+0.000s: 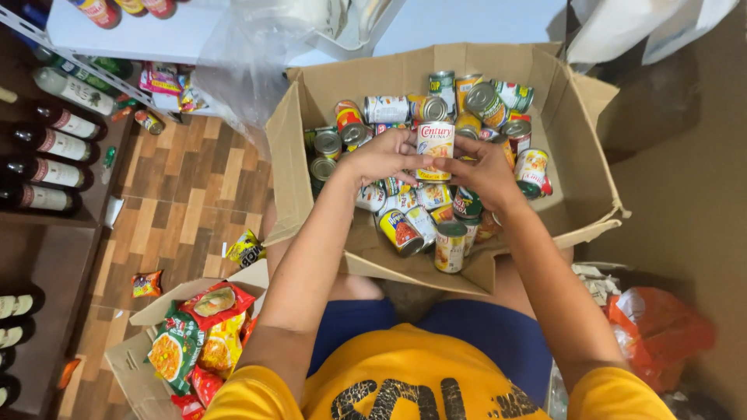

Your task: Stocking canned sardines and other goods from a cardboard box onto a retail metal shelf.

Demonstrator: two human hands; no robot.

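Cans fill the open cardboard box (580, 109) in front of my knees, and one of them, a small white can with a red and yellow label (435, 144), is now between my two hands, lifted a little above the others. My left hand (381, 155) holds it from the left side, the fingers curled around its wall, and my right hand (478, 169) touches it from the right with the fingertips. So both hands are closed on this one can, not wide open.

I think a good grip here means the thumb on one side and the fingers on the opposite side, not only the tips, because the metal is smooth and may slip. I should lift it straight up, so that it does not push the loose cans under it, like the yellow can (398, 231) and the tall pale can (450, 247) near the front edge of the box. Those lie on their sides and can roll easily.

On the floor at my left stands a smaller box with noodle packets (194, 342). Bottles (54, 144) lie on the dark shelf further left, well apart from my arms, so I see no danger there.
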